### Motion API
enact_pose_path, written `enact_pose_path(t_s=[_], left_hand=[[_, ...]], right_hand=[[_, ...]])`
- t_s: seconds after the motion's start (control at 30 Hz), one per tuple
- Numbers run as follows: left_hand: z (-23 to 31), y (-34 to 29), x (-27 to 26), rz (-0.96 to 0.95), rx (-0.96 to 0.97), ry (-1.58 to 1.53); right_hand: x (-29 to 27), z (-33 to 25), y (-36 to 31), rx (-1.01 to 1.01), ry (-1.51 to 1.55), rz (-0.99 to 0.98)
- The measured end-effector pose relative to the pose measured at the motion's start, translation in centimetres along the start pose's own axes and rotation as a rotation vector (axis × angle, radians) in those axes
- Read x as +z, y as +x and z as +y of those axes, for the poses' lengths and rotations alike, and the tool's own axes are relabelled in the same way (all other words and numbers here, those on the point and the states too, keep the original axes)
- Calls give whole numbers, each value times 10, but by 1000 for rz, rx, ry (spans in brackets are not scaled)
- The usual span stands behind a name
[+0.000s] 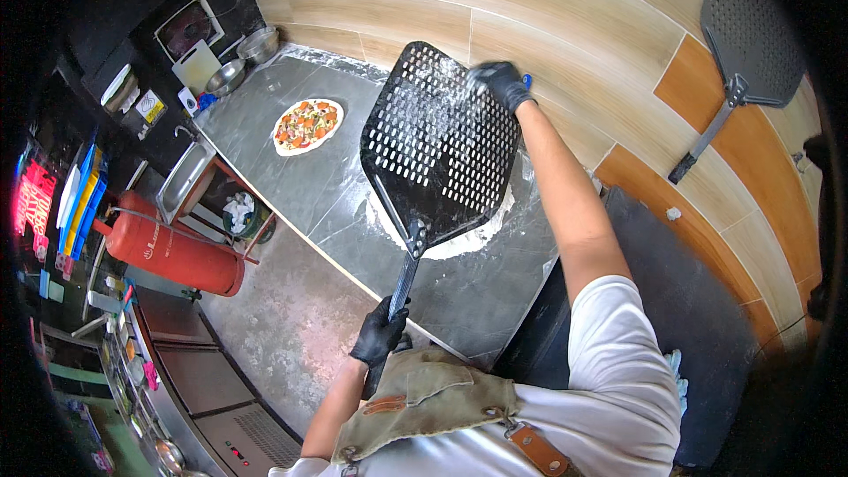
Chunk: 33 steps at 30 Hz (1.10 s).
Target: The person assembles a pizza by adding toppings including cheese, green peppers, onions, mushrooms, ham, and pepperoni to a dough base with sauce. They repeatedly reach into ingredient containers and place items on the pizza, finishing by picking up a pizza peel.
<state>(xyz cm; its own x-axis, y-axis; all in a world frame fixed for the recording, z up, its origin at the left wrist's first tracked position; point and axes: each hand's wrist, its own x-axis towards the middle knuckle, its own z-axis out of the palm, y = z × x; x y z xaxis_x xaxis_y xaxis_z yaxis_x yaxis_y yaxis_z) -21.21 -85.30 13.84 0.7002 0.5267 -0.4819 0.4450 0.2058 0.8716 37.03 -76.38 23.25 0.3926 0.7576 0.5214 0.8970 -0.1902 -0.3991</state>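
Note:
A black perforated pizza peel (389, 146) is held over the grey counter (322, 199), its blade dusted with white flour. My left hand (380, 334), in a black glove, is wrapped around the peel's handle near the counter's front edge. At the blade's upper right edge is my right hand (501, 84), also gloved in black; motion blur hides how its fingers are set. Spread flour (473, 241) shows on the counter beneath the blade. An uncooked topped pizza (306, 126) lies flat on the counter to the left, apart from both hands.
Metal bowls (227, 77) stand at the counter's far left end. A red gas cylinder (172, 252) and a small sink (185, 178) are to the left. Another perforated peel (755, 31) hangs on the tiled wall at right.

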Motion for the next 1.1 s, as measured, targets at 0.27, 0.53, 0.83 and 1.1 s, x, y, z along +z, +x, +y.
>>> enact_pose_path(t_s=[0.27,0.53,0.83,1.1], left_hand=[[-8,0,-6,30,67,-86],[-6,7,-9,50,53,-70],[-10,9,-8,23,107,-63],[-25,19,-10,190,368,285]], right_hand=[[2,57,-28,179,-101,-228],[36,-14,-89,28,475,-112],[20,-116,-157,10,-143,719],[34,-112,-215,210,84,638]])
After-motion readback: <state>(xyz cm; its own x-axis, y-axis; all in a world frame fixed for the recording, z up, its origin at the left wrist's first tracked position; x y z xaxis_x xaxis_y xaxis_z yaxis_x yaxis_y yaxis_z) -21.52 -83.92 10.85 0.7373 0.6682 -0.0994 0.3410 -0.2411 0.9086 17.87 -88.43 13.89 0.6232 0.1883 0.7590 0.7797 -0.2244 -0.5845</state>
